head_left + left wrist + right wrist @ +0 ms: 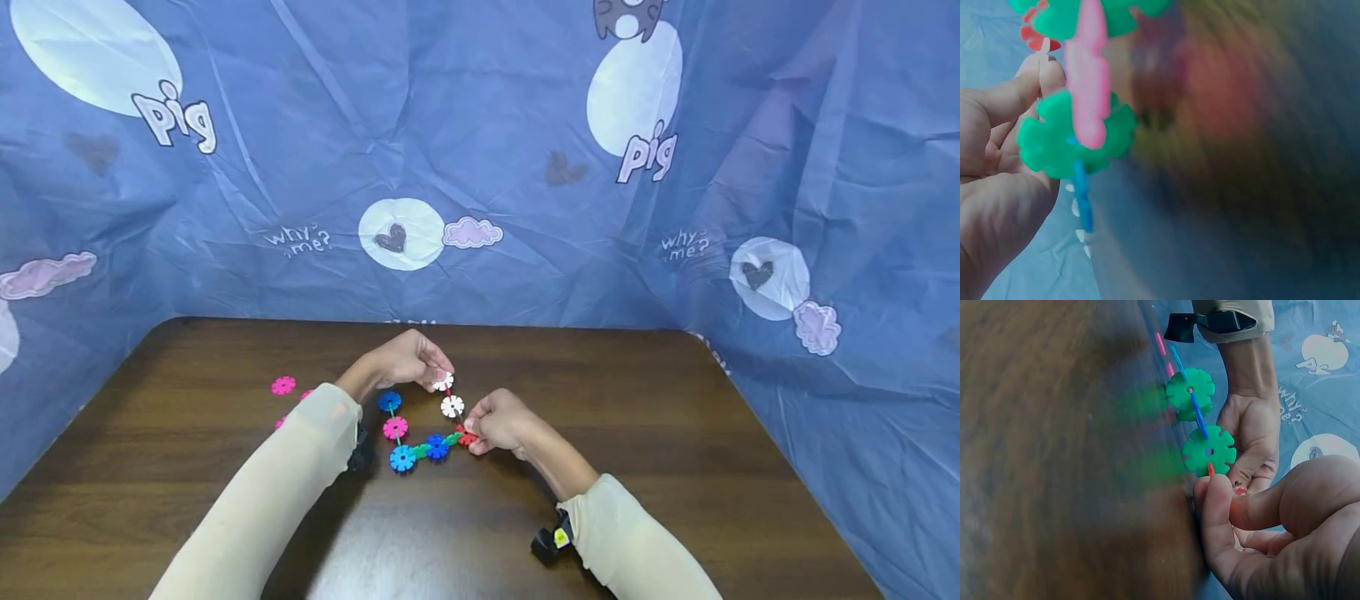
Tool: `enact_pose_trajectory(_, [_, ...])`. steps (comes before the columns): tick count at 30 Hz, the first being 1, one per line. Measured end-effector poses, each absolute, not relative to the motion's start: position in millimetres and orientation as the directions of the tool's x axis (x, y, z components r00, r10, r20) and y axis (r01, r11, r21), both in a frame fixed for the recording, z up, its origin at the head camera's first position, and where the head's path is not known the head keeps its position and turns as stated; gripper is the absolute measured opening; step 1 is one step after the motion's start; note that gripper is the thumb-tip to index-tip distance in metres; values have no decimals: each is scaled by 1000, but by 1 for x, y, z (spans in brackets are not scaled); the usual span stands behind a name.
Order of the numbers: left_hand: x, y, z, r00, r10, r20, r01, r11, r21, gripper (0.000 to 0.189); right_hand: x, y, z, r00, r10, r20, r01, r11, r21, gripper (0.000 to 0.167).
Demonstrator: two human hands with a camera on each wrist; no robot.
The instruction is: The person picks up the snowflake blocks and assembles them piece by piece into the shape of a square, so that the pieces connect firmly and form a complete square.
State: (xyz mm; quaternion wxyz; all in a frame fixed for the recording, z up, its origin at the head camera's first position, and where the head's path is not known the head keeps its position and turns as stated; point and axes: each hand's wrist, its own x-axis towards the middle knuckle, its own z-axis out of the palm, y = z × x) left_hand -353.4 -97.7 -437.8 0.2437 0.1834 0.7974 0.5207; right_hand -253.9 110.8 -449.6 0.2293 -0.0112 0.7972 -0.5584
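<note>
Slotted plastic snowflake discs are joined into a U-shaped chain above the table. My left hand (411, 360) pinches a white disc (446, 382) at one end. My right hand (504, 423) grips a red disc (467, 437) at the near right corner, partly hidden by the fingers. Between the hands is another white disc (452, 407). Leftward from the red one run a blue disc (437, 447) and a light blue disc (402, 458), linked by edge-on green discs. A pink disc (395, 428) and a blue disc (389, 402) form the left side. In the right wrist view, a green disc (1209, 450) hangs beside the right fingertips.
Loose pink discs lie left of the left forearm, one pink disc (282, 385) in full view and others partly behind the sleeve. The brown wooden table (637, 375) ends at a blue printed cloth (525, 283) behind and at the sides.
</note>
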Motion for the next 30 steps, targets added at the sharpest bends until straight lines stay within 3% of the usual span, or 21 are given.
enact_pose_trajectory(17, [-356, -100, -436, -789, 588, -176, 99, 405, 909, 18, -262, 115, -451, -865, -346, -364, 269, 291, -918, 6])
enact_pose_trajectory(30, [-351, -99, -435, -788, 590, -179, 98, 406, 909, 19, -271, 122, -443, -890, -321, -323, 201, 359, -911, 9])
